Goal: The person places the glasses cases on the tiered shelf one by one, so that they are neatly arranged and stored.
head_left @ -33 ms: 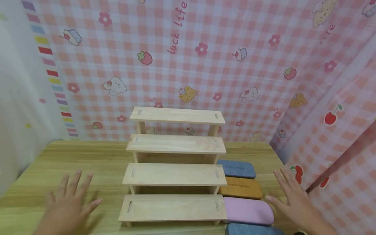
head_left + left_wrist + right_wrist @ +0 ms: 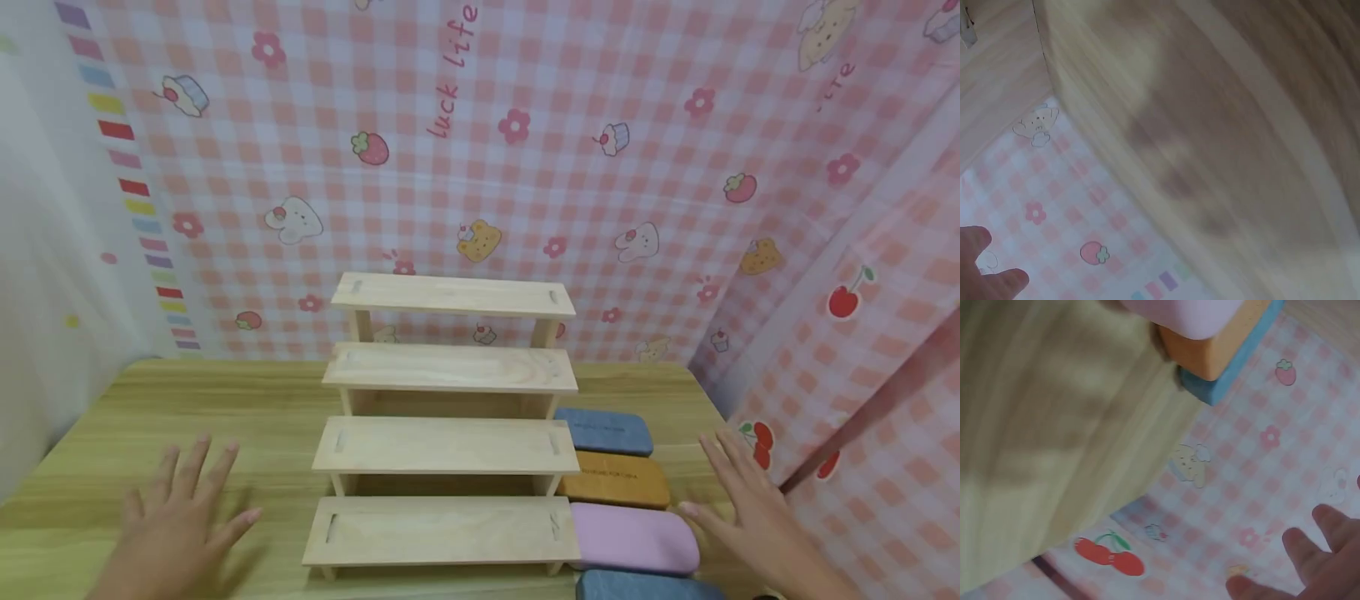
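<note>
A stepped wooden rack (image 2: pixel 446 446) with several pale shelves stands in the middle of the table, its shelves bare. Along its right side lies a row of cases that look like glasses cases: a blue one (image 2: pixel 606 432) farthest back, an orange-brown one (image 2: pixel 618 481), a lilac one (image 2: pixel 633 539) and another blue one (image 2: pixel 648 586) cut by the lower edge. My left hand (image 2: pixel 176 521), fingers spread, is held left of the rack, apart from it. To the right of the cases is my right hand (image 2: pixel 761 517), fingers extended, holding nothing. Each wrist view shows only some fingertips.
The wood-grain table (image 2: pixel 247 400) ends at a pink checked cloth (image 2: pixel 450 192) behind the rack. More checked cloth (image 2: pixel 892 400) hangs close on the right, and a white curtain (image 2: pixel 52 250) on the left. A small dark object (image 2: pixel 767 597) shows at the bottom edge near the right forearm.
</note>
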The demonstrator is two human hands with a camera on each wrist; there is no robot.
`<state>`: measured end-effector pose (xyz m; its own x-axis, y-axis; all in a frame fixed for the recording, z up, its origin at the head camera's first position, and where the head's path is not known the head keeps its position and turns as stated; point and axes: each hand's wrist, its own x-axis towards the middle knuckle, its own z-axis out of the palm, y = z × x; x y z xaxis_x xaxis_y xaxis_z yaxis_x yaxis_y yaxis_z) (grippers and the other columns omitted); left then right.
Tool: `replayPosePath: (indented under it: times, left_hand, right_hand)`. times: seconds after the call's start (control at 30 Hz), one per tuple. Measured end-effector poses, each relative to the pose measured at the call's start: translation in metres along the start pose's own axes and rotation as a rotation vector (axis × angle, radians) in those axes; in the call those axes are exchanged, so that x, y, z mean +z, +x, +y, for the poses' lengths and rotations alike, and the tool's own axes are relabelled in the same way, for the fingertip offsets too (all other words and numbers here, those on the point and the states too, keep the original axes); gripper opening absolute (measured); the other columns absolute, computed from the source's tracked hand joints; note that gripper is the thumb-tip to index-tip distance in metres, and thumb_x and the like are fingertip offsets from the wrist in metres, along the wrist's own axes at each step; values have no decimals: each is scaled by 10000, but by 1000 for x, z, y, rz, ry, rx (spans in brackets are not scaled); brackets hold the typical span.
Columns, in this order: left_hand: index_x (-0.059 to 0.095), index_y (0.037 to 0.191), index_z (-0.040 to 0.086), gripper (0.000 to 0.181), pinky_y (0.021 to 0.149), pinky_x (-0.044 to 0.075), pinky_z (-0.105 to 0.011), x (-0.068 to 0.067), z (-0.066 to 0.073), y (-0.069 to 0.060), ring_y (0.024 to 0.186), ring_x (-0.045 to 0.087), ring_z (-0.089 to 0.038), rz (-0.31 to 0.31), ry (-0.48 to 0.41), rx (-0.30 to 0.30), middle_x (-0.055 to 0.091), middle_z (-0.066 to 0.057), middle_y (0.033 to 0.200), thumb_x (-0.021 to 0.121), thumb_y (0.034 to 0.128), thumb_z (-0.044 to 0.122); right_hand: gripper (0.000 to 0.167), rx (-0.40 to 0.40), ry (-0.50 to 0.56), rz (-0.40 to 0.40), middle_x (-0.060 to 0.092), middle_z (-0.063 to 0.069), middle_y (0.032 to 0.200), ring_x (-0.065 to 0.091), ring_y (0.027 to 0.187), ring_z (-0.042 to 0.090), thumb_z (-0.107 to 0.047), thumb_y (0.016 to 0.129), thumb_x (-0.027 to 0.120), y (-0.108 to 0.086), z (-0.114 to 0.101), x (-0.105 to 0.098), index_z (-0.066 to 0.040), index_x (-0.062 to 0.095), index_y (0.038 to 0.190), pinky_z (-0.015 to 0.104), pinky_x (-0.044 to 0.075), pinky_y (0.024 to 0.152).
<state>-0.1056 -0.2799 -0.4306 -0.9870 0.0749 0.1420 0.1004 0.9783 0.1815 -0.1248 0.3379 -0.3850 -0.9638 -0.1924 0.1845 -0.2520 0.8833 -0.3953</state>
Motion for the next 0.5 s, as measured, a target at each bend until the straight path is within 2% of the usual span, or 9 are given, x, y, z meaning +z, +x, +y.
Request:
replayPosePath:
  times: [0.1,0.23,0.37,0.5]
  left_hand:
    - [143,1538,53,864,867,169,-847,3,2,0,1331,141,-598,9,-27,5,159,-328,1513,539,938,531]
    - [199,1505,-18,864,847,274,-805,7,7,0,1268,260,-594,22,-136,26,230,-359,1465,617,917,457]
    - [213,1481,-71,847,846,347,-756,11,13,1,1225,311,-611,-25,-286,33,224,-392,1448,644,917,392]
    - [188,1484,-84,835,899,321,-748,13,20,0,1245,285,-612,-87,-430,13,215,-397,1453,635,930,354]
  right_hand:
    - [877,-3,69,0,184,288,1529,139,1380,520,-326,873,710,-5,7,4,-108,193,1547,790,225,891]
    - [896,10,132,-23,266,313,1480,243,1308,539,-271,835,754,-14,18,11,-56,226,1526,754,293,876]
    - [848,71,182,-124,279,348,1467,288,1286,549,-257,876,709,-21,27,15,6,212,1511,728,343,868]
    - [791,109,220,-223,263,391,1452,288,1273,584,-222,907,669,-25,35,17,65,215,1488,704,387,851]
